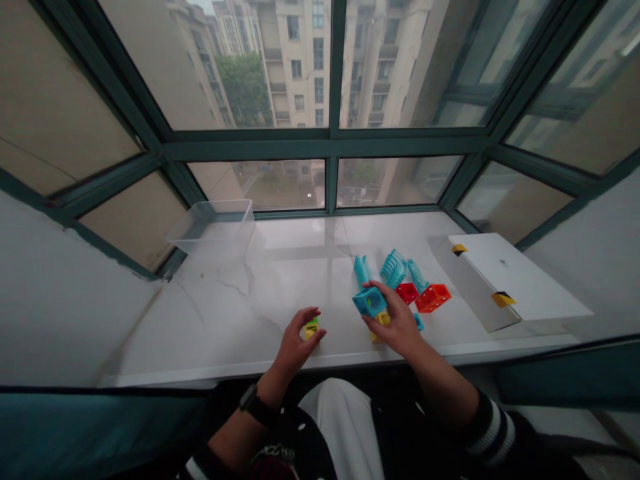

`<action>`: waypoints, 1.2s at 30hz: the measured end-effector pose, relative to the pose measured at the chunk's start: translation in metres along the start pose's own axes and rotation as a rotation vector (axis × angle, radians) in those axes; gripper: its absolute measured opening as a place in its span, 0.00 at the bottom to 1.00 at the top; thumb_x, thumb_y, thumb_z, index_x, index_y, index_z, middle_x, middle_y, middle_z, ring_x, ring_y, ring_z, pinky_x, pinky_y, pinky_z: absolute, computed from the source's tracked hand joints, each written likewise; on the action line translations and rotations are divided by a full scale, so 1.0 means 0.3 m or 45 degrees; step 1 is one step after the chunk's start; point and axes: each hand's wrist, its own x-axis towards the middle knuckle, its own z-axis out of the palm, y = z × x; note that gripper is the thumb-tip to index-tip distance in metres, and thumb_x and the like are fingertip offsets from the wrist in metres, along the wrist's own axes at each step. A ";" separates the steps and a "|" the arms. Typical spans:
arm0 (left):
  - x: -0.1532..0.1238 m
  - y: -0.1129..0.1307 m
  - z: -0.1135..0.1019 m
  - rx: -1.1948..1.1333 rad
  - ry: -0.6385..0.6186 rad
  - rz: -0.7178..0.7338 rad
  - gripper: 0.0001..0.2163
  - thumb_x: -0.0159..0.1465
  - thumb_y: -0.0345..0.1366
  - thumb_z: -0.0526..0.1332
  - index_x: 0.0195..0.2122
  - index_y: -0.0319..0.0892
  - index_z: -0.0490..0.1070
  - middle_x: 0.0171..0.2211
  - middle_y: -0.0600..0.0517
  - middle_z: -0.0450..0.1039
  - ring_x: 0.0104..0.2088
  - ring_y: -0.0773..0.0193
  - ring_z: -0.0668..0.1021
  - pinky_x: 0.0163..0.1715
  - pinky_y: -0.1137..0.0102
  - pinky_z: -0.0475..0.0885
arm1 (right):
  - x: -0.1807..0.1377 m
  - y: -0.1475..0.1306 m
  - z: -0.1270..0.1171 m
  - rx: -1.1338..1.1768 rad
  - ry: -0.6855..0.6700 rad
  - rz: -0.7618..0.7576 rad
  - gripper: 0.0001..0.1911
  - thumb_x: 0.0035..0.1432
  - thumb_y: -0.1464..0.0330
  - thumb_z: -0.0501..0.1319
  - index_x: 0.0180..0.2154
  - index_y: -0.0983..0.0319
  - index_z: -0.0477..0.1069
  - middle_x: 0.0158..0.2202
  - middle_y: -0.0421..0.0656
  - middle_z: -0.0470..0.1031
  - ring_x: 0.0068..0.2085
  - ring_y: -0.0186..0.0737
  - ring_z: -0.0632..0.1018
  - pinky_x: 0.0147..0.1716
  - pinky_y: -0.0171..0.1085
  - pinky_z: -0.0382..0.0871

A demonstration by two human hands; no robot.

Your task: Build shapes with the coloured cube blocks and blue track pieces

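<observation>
My left hand (298, 339) is curled around a small yellow and green plastic block (311, 328), near the front of the white marble sill (220, 313). My right hand (395, 315) grips a blue hollow plastic cube (370, 301) by its top and side. A yellow plastic piece (381, 321) lies partly hidden under that hand. Just beyond it are several teal ribbed track pieces (393, 269), a red plastic cube (407, 292) and an orange-red hollow cube (433, 298).
A transparent plastic bin (213, 227) stands at the far left of the sill, against the window. A white flat box (510, 275) with yellow and black corner marks lies at the right. Dark green window frames run along the back of the sill.
</observation>
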 end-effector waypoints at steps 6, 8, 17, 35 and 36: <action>0.001 -0.058 0.001 0.101 -0.054 0.010 0.16 0.66 0.42 0.66 0.55 0.46 0.74 0.53 0.46 0.78 0.55 0.55 0.80 0.59 0.55 0.75 | -0.062 0.107 -0.190 -0.142 0.235 0.055 0.33 0.61 0.61 0.68 0.65 0.55 0.65 0.61 0.50 0.73 0.61 0.55 0.75 0.62 0.55 0.69; 0.001 -0.076 0.003 0.119 -0.059 0.005 0.16 0.67 0.42 0.65 0.54 0.47 0.75 0.53 0.46 0.78 0.54 0.55 0.81 0.59 0.54 0.75 | -0.101 0.158 -0.238 -0.177 0.303 0.093 0.34 0.61 0.60 0.68 0.66 0.55 0.64 0.61 0.50 0.73 0.60 0.55 0.76 0.62 0.55 0.69; 0.002 -0.118 0.003 0.188 -0.076 0.004 0.14 0.69 0.43 0.62 0.53 0.47 0.76 0.53 0.46 0.78 0.53 0.56 0.81 0.58 0.56 0.76 | -0.278 0.375 -0.271 -0.474 0.262 0.204 0.32 0.60 0.55 0.67 0.63 0.57 0.68 0.58 0.51 0.76 0.57 0.56 0.78 0.58 0.54 0.73; -0.010 -0.141 -0.014 0.179 -0.041 -0.023 0.13 0.68 0.45 0.63 0.50 0.46 0.78 0.51 0.46 0.79 0.52 0.55 0.81 0.57 0.54 0.78 | -0.346 0.568 -0.167 -0.354 0.218 0.428 0.34 0.56 0.50 0.68 0.58 0.58 0.68 0.55 0.52 0.76 0.55 0.56 0.78 0.58 0.55 0.73; -0.010 -0.144 -0.014 0.179 -0.043 -0.027 0.13 0.68 0.45 0.63 0.50 0.46 0.78 0.51 0.46 0.79 0.52 0.54 0.81 0.57 0.54 0.78 | -0.350 0.577 -0.162 -0.337 0.202 0.443 0.33 0.55 0.49 0.68 0.57 0.58 0.69 0.54 0.51 0.76 0.54 0.56 0.79 0.57 0.54 0.73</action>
